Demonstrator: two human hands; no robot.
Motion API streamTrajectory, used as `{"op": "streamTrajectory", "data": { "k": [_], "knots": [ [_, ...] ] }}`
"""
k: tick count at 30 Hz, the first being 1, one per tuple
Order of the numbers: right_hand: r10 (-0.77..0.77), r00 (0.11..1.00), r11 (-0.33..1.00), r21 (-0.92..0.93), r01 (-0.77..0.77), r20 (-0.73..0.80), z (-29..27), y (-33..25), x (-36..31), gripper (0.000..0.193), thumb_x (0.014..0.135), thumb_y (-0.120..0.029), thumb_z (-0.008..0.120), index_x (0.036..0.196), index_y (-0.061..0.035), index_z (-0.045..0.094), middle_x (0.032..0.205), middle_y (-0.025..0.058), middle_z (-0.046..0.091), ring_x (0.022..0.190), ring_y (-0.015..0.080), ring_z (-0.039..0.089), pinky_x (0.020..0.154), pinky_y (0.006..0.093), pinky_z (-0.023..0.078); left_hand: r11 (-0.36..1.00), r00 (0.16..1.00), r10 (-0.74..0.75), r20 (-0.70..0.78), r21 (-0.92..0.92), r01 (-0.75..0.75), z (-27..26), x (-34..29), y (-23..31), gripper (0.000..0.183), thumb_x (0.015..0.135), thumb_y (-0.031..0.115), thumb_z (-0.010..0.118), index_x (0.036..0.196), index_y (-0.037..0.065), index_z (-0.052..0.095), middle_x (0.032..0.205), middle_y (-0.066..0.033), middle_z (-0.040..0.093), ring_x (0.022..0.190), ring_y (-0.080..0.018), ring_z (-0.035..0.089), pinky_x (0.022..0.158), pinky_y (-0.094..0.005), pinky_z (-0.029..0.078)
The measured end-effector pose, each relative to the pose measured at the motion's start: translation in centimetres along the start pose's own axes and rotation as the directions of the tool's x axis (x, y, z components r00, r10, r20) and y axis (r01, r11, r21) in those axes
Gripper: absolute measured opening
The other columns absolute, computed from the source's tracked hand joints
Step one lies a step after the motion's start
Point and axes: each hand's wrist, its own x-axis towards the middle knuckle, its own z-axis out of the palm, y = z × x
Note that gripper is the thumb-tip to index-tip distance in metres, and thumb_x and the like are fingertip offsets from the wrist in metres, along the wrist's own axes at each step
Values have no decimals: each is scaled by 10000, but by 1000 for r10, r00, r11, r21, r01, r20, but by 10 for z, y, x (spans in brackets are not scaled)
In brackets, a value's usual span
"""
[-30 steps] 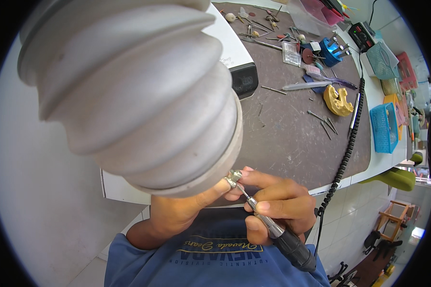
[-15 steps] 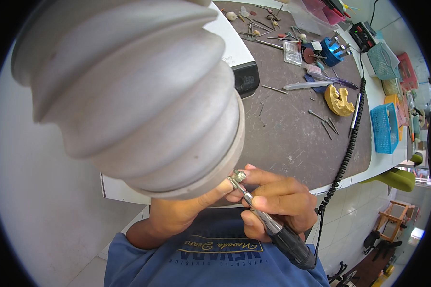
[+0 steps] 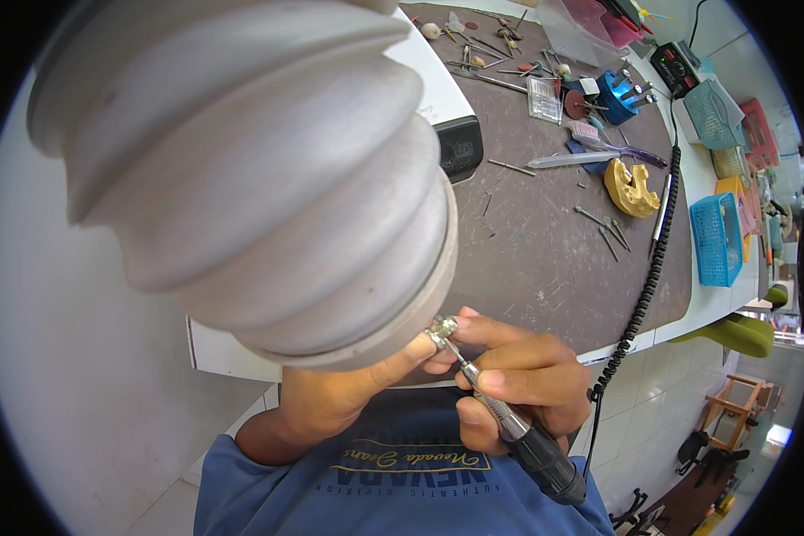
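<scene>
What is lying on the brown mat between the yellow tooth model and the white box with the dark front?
In the head view, between the yellow tooth model and the white box lie a thin metal pin and a pale flat-handled tool; otherwise bare brown mat.

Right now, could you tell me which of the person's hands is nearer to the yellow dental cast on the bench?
Right. The right hand, gripping the rotary handpiece, sits below the yellow dental cast; the left hand lies farther left, beside the grey hose.
</scene>
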Motion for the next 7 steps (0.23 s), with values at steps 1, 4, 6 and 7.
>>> {"op": "streamTrajectory", "data": {
  "k": [1,4,6,7],
  "knots": [
    [3,1000,1000,-17,-3,29,-2,-1,3,364,759,19,819,1051,-12,604,908,171,699,994,411,713,885,505,596,1000,1000,-5,-7,10,6,0,0,0,98,907,0,657,944,46,578,830,-102,593,771,-201,698,657,-292,604],
    [5,998,999,-49,-2,56,-2,-1,5,365,764,15,818,1060,-11,607,913,167,699,999,409,712,884,504,596,1000,1000,4,-3,14,-4,0,0,0,96,907,-2,656,943,44,580,833,-102,594,774,-204,699,658,-292,604],
    [1,999,999,-50,1,43,-1,1,3,367,766,8,820,1067,-18,611,916,164,701,1003,409,711,886,504,596,1000,1000,19,5,20,-19,0,1,-1,98,906,-1,658,954,43,586,840,-105,597,785,-207,703,658,-293,605],
    [-1,1000,999,-44,3,32,0,3,2,369,767,3,821,1071,-25,614,917,161,703,1004,410,710,887,504,595,999,1000,27,8,23,-27,-1,1,-2,99,906,-1,659,960,42,588,843,-106,598,790,-209,704,658,-294,606]
  ]
}}
